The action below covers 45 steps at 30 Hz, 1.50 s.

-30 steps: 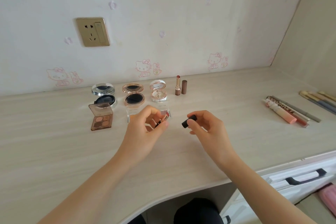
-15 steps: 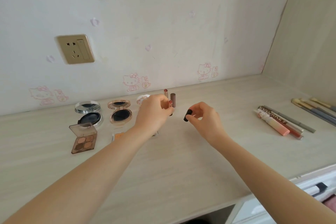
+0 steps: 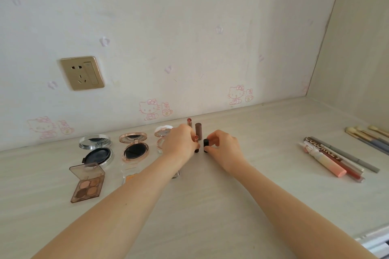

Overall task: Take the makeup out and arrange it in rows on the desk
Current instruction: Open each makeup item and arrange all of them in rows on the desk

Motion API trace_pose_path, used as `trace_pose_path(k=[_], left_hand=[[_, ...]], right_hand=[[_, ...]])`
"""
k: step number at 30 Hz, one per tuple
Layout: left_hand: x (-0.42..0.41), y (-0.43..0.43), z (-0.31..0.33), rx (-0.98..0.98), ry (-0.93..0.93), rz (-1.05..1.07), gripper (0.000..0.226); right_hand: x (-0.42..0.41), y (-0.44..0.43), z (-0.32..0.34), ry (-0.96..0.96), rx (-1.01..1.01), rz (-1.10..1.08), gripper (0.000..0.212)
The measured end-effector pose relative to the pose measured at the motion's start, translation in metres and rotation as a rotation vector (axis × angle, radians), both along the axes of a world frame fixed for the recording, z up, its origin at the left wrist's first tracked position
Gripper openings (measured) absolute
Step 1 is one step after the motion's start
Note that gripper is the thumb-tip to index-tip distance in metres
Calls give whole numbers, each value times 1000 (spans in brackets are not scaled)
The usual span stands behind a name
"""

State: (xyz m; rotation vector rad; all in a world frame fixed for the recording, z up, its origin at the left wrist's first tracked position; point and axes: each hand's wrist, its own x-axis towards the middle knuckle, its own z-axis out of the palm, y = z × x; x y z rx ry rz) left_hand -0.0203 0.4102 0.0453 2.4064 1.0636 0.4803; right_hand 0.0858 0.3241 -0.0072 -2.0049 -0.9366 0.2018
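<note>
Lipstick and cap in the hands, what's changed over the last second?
The left hand, gripping the open lipstick, and the right hand, pinching its black cap, moved farther back and hold both upright, side by side, at the desk. Neither was let go. The compacts, eyeshadow palette and tubes stayed put.

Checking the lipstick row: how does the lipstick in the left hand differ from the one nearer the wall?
The held lipstick is gripped by the left hand, its black cap pinched in the right hand; the rear lipstick stands free, its brown cap standing beside it. The held one sits nearer the camera. Both are upright, uncapped.
</note>
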Motion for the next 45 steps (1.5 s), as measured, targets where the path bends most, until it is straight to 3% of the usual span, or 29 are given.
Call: trace_pose_path(k=[21, 31, 39, 45], left_hand=[[8, 11, -7, 43, 25, 51, 11], [-2, 11, -1, 38, -28, 20, 14], [-25, -5, 9, 398, -18, -69, 21], [-27, -27, 5, 477, -88, -164, 17]], right_hand=[[5, 18, 0, -46, -53, 18, 17], [9, 1, 2, -133, -91, 50, 29], [8, -58, 13, -370, -174, 44, 36], [8, -117, 21, -466, -268, 5, 32]])
